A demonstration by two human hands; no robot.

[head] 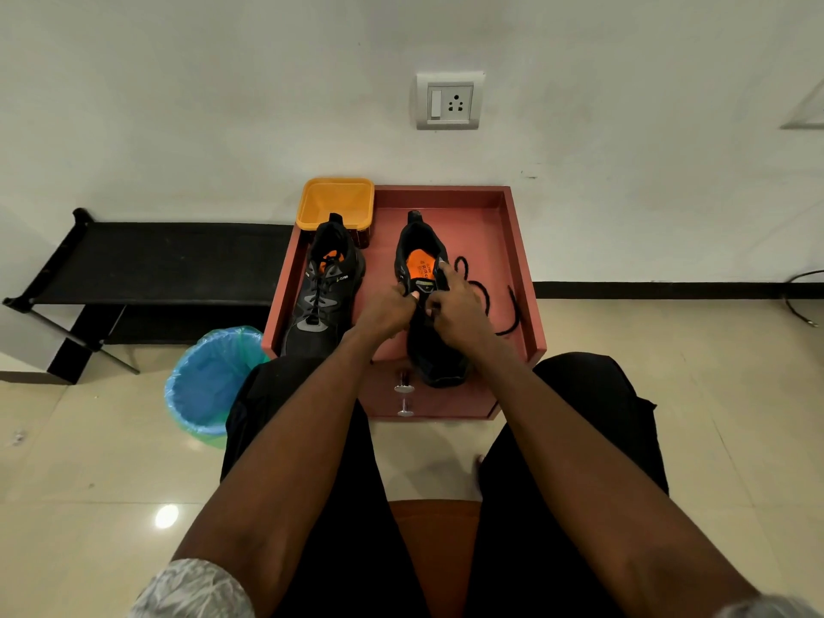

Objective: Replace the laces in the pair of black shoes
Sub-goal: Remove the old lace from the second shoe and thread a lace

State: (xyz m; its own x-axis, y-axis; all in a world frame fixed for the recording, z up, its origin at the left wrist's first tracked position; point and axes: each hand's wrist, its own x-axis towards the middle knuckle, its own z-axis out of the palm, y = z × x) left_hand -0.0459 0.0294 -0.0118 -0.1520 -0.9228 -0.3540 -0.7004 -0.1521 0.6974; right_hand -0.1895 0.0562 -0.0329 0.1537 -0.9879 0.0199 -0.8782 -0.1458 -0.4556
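Two black shoes with orange insoles stand on a red cabinet top (490, 216). The left shoe (323, 292) is laced with a black lace. The right shoe (426, 265) has its opening spread wide, and its toe pokes over the cabinet's front edge. My left hand (388, 312) grips the right shoe's left eyelet flap. My right hand (455, 310) pinches the flap on the other side, and part of the tongue is hidden beneath it. A loose black lace (486, 296) lies curled on the cabinet top to the right of that shoe.
An orange plastic tub (335, 202) sits at the cabinet's back left corner. A bin with a blue liner (209, 385) stands on the floor to the left. A black bench (147, 260) runs along the wall. Two metal drawer knobs (405, 396) stick out from the cabinet front between my knees.
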